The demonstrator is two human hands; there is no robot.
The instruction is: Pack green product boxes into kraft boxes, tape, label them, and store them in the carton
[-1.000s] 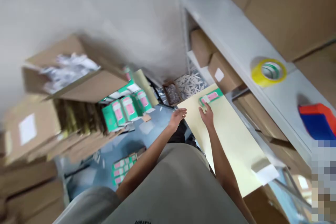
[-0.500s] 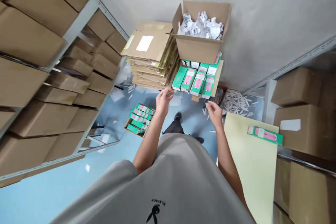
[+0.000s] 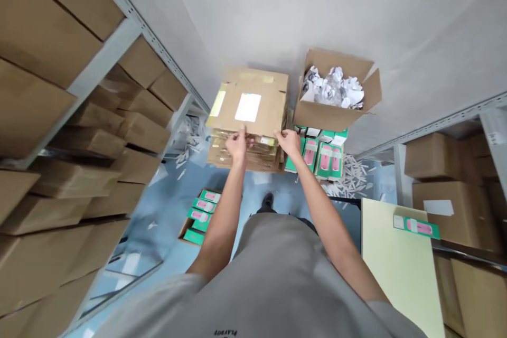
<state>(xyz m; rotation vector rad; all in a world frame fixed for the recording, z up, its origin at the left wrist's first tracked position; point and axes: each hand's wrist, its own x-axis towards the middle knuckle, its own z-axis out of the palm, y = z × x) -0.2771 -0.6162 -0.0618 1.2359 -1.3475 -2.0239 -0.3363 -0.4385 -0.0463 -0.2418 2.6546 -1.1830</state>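
Observation:
Straight ahead stands a tall stack of flattened cardboard boxes (image 3: pixel 241 153). Its top sheet (image 3: pixel 253 100) bears a white label. My left hand (image 3: pixel 237 143) grips the near edge of that top sheet on the left, fingers curled round it. My right hand (image 3: pixel 289 141) grips the same edge on the right. Green-and-pink product boxes (image 3: pixel 325 157) stand just right of the stack, below an open carton of crumpled paper (image 3: pixel 335 96).
Metal shelves packed with brown cartons (image 3: pixel 59 132) line the left side. At the right, a pale yellow table (image 3: pixel 396 269) carries one green box (image 3: pixel 415 226), with more shelved cartons (image 3: pixel 435 169) behind. A tray of green boxes (image 3: pixel 200 211) and paper scraps lie on the blue floor.
My view swung left from the yellow table to the cardboard stack. Both hands left the green box on the table, reached forward and closed on the top cardboard sheet.

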